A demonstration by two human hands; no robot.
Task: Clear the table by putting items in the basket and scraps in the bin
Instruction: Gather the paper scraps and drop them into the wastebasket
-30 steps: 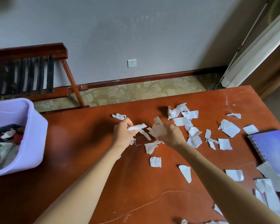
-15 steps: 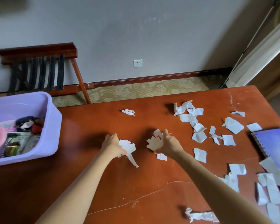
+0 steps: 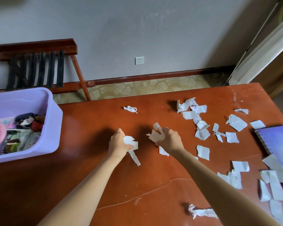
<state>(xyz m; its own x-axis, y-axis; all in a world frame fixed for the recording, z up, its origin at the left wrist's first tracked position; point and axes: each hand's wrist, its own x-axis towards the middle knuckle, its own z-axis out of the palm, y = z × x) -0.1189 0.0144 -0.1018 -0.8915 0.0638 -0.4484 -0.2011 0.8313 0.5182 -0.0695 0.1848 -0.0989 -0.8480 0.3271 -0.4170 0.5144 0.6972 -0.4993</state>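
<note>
Torn white paper scraps lie scattered over the red-brown table (image 3: 91, 168). My left hand (image 3: 118, 142) grips a bunch of scraps (image 3: 131, 142) at the table's middle, with one long strip hanging down from it. My right hand (image 3: 170, 140) holds another wad of scraps (image 3: 155, 134) just to the right, and a scrap (image 3: 163, 151) lies under its wrist. A lilac plastic basket (image 3: 52, 128) with several items inside stands at the left edge. No bin is in view.
Many loose scraps (image 3: 203, 134) cover the table's right half, and one small scrap (image 3: 130, 109) lies alone at the far middle. A purple spiral notebook (image 3: 278, 144) sits at the right edge. A wooden luggage rack (image 3: 39, 69) stands by the wall.
Both hands have dropped from above the table down to its surface, nearer to me, and have gathered more scraps into their grips. The view has shifted left, showing more of the basket.
</note>
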